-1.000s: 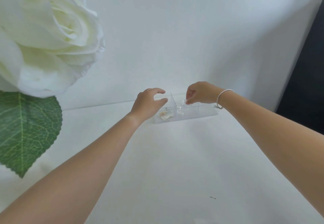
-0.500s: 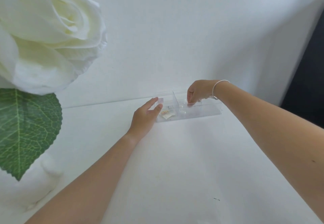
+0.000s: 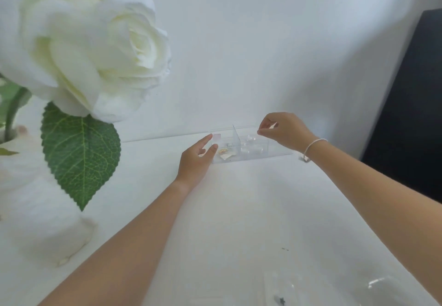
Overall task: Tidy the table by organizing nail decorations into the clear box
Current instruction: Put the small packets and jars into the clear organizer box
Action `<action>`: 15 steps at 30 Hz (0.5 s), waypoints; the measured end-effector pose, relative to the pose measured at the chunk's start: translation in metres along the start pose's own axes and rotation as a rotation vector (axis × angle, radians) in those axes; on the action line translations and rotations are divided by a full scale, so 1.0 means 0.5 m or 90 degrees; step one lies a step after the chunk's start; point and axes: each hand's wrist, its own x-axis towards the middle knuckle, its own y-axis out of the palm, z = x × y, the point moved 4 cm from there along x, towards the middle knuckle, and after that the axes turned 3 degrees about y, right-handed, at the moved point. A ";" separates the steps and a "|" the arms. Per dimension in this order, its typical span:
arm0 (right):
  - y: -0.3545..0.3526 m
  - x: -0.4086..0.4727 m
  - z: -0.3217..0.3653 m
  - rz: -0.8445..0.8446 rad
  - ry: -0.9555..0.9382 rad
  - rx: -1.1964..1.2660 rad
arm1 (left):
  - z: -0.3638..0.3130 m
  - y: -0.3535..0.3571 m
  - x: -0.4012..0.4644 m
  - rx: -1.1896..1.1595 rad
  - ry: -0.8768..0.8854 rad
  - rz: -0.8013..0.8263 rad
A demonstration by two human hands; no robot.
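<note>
— While both arms reach out over the white table, where does the clear box sit?

— Near the table's far edge, close against the white wall. It is long and low, with an upright divider standing up near its middle.

— What is in it?

— In the left compartment lie small decorations, gold and pale bits on the bottom. To the right of the divider there are clear, glassy pieces; what they are I cannot tell.

— And the left hand?

— It rests at the box's left end, open, fingers stretched forward, with the fingertips touching or just beside the end wall. It grips nothing.

— The right hand?

— It hovers above the right part of the box, thumb and forefinger pinched together and pointing left. Whether something tiny is between them, I cannot tell. A thin white bracelet circles that wrist.

— Anything else about?

— A big white rose with a green leaf fills the left side, near the camera. At the table's near right corner lies something clear and blurred, and a tiny dark speck lies on the cloth near it
</note>
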 end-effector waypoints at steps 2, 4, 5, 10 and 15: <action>-0.014 -0.051 0.005 -0.023 -0.003 0.042 | -0.008 -0.007 -0.022 0.008 0.007 -0.002; -0.019 -0.107 0.009 -0.015 0.005 0.069 | -0.010 -0.016 -0.048 0.010 0.013 0.004; -0.019 -0.134 0.010 -0.010 0.010 0.077 | -0.010 -0.022 -0.063 0.014 0.016 0.010; -0.014 -0.274 0.032 0.078 0.022 0.072 | -0.027 -0.054 -0.163 0.007 0.037 0.046; -0.016 -0.378 0.056 0.172 0.012 0.051 | -0.043 -0.079 -0.257 0.019 0.057 0.096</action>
